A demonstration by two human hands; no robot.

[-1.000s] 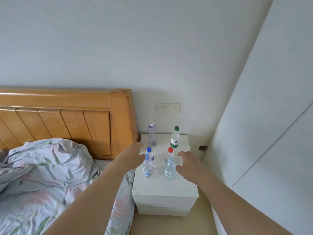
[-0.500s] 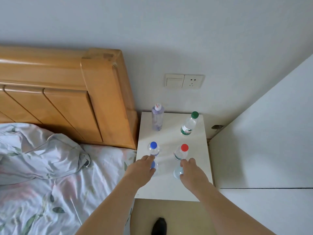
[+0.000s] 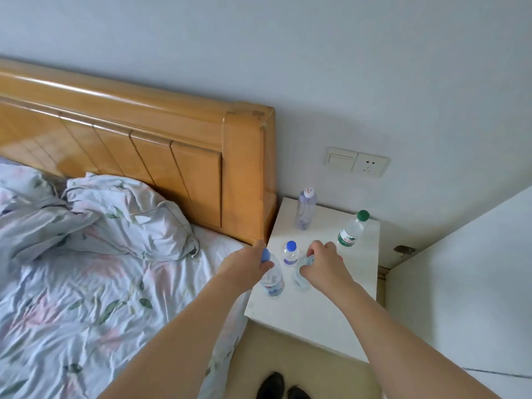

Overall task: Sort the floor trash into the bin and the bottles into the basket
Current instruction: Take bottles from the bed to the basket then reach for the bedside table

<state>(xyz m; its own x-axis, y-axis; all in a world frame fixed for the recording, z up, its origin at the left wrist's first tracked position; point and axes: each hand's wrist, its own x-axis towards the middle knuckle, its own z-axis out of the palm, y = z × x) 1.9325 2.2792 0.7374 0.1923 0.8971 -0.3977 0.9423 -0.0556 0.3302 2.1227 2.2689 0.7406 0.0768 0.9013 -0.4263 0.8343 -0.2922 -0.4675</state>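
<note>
My left hand (image 3: 244, 264) is curled around a blue-capped bottle (image 3: 272, 279), my right hand (image 3: 324, 264) grips another bottle (image 3: 302, 279), both over the nightstand (image 3: 316, 318).

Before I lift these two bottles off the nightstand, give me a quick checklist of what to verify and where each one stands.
1. Left hand grips the neck of the blue-capped bottle: ok.
2. Right hand grips the top of the second bottle: ok, though its cap is hidden under the fingers.
3. Small blue-capped bottle stands between the hands, close to both: not ok, it could get knocked on the lift.
4. White-capped bottle and green-capped bottle stand upright at the back of the nightstand, away from the hands: ok.
5. Basket within reach: cannot tell, none in view.
</note>
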